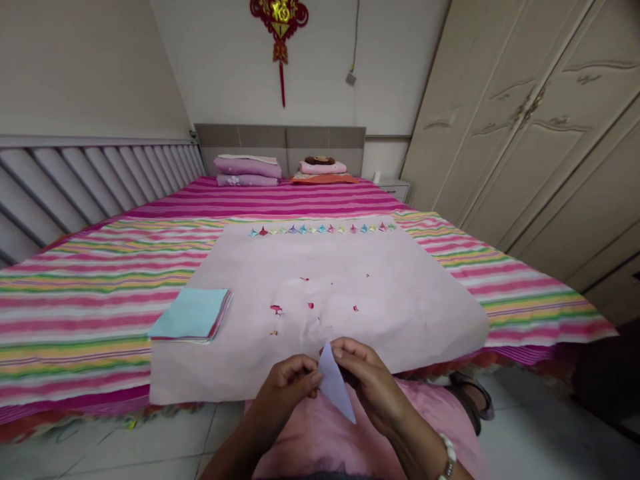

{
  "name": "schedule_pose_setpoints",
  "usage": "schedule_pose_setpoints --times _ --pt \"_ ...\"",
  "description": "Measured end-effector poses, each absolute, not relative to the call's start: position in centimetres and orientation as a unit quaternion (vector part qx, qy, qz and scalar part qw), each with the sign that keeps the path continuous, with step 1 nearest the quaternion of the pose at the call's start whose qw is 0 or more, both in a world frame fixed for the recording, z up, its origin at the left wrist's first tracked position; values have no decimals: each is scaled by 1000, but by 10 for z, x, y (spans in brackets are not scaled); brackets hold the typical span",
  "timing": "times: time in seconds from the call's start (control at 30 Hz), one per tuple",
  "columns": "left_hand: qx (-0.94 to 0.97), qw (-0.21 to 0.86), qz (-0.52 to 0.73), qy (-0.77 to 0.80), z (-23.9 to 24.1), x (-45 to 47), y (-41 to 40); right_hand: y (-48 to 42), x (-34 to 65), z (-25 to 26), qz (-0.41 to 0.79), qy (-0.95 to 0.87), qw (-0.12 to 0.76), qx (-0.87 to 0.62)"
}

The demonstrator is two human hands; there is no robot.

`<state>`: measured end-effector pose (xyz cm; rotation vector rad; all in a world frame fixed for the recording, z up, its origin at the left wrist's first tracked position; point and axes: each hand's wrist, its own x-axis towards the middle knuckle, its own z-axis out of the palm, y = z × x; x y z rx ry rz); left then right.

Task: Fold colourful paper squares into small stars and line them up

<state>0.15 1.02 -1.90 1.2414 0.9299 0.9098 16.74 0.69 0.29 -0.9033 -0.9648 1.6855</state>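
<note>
Rails (95,177) run down the L side of the bed, next to the striped cover (75,287). Stack (190,313) of sq. sheets, lt. blue on top, w/ other colors peeking out at its R edge, lies over the L edge of the pale pink mat (410,300). Beyond, folded lilac bedding (249,172) sits by the headboard (325,140), and a red ornament (280,20) hangs on the wall above.

Along the mat's far edge you have a row of small folded shapes (323,229), multi-colored, spaced out side by side. Mid-mat there are a few small red marks (277,309); can't tell if they're holes or bits.

Your L hand (290,383) is nearly closed, thumb & fingertips pinching the L edge of the paper (336,383). That's lilac, folded to a narrow triangle, held up between your hands over your lap, just off the mat's near edge, one pt. up, one down. Your R hand (367,377) grips its upper R side, thumb toward you, fingers curled behind, partly hidden. Bracelet (449,457) on your R wrist. Far R: pale wardrobe (525,133).
</note>
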Motion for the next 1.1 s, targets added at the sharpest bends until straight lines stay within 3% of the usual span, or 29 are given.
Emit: schedule_pose_setpoints --times 0.33,0.57,0.93,1.1 --pt "509 606 417 447 -17 2 12 9 171 -5 656 -461 448 -395" --pt "496 555 483 462 -17 8 11 7 163 -14 600 -472 477 -435" --pt "532 509 476 480 -16 27 0 5 156 -18 314 -640 489 -502" --pt "619 359 452 532 -18 28 0 2 153 -21 246 -670 493 -497"
